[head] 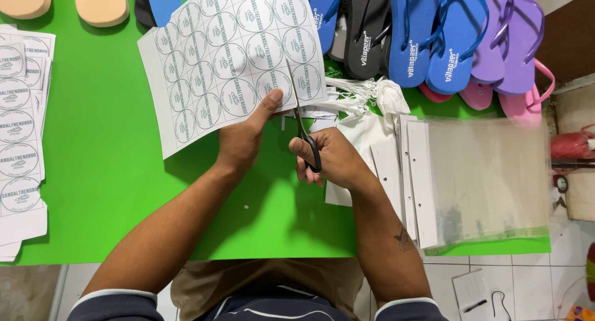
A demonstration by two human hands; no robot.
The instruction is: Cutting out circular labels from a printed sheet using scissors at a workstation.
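My left hand (243, 138) pinches the lower edge of a white sheet (217, 54) printed with rows of round labels, holding it up over the green table (105, 172). My right hand (331, 157) grips black-handled scissors (302, 126); the blades point up and cut into the sheet's lower edge, between two columns of labels. Both forearms reach in from the bottom of the view.
Cut strips of round labels (18, 141) are stacked at the left edge. Blue, black, purple and pink flip-flops (434, 36) lie along the back right. Clear plastic bags with white header cards (477, 178) sit at the right, white string ties (359, 92) behind my right hand.
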